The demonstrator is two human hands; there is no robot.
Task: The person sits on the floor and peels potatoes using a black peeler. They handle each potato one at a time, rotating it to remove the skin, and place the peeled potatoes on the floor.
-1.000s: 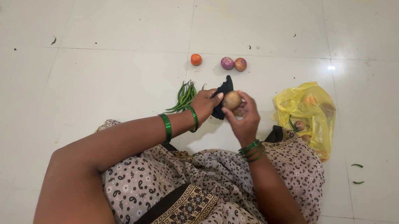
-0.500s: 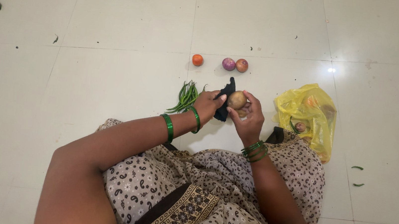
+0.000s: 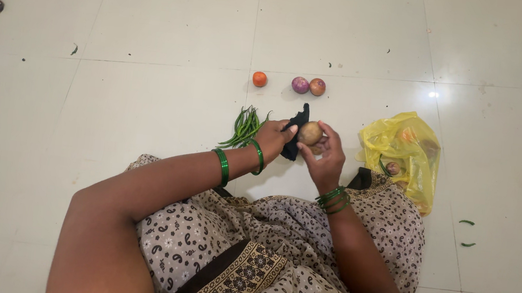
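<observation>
On the pale tiled floor, a yellow plastic bag lies at the right, its contents blurred. Beside it, the right hand has its fingers wrapped around a brown potato. Touching this, the left hand grips a black tool, its shape hard to make out. Green chillies lie just left; a tomato and two onions beyond.

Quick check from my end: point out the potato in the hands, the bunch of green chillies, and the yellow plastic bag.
potato (image 3: 310,132): head view, on its brown skin above the right hand's fingers.
green chillies (image 3: 245,127): head view, middle of the bunch on the floor.
yellow plastic bag (image 3: 406,140): head view, on its crumpled upper part.
</observation>
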